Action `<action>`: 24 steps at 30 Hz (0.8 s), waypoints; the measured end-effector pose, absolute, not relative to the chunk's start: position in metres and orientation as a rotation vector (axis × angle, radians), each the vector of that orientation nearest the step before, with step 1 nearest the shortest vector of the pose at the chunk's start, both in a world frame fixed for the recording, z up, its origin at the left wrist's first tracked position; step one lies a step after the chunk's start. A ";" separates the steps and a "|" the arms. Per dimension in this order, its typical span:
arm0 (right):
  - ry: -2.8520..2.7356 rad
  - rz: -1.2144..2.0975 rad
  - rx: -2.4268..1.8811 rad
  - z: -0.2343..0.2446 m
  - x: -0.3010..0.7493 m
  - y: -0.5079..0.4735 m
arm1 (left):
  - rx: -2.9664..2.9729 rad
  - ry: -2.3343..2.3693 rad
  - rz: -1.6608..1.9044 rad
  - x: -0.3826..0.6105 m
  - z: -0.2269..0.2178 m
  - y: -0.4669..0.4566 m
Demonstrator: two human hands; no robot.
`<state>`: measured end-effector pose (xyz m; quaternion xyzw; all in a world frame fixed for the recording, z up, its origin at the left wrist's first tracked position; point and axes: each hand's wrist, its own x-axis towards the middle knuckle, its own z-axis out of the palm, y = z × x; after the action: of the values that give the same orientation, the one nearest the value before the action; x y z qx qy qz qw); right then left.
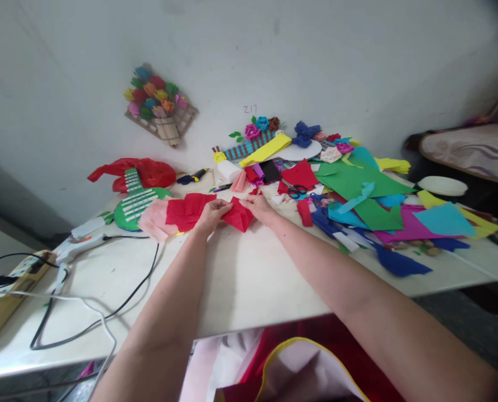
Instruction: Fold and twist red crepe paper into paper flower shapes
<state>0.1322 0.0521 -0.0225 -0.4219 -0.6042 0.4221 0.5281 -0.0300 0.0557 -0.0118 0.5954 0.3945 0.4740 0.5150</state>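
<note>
Both my arms reach across a white table (240,285). My left hand (212,215) and my right hand (258,206) pinch a small folded piece of red crepe paper (238,218) between them, fingers closed on its two upper edges. To the left of it lie a larger red sheet (186,211) and a pale pink sheet (154,220), flat on the table.
A white glue gun (79,245) with a black cable (140,287) lies at the left. Scissors (295,191) and a heap of coloured paper sheets (370,206) cover the right side. A green paper guitar (135,206) and a red bag (146,170) sit behind. Paper flowers (159,100) hang on the wall.
</note>
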 end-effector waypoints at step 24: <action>-1.294 1.186 -1.021 -0.025 0.131 0.055 | 1.345 0.893 1.166 -0.035 -0.019 0.063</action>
<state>0.1308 0.0546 -0.0252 -0.4270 -0.5415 0.4962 0.5275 -0.0346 0.0627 -0.0186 0.5667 0.3763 0.4913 0.5439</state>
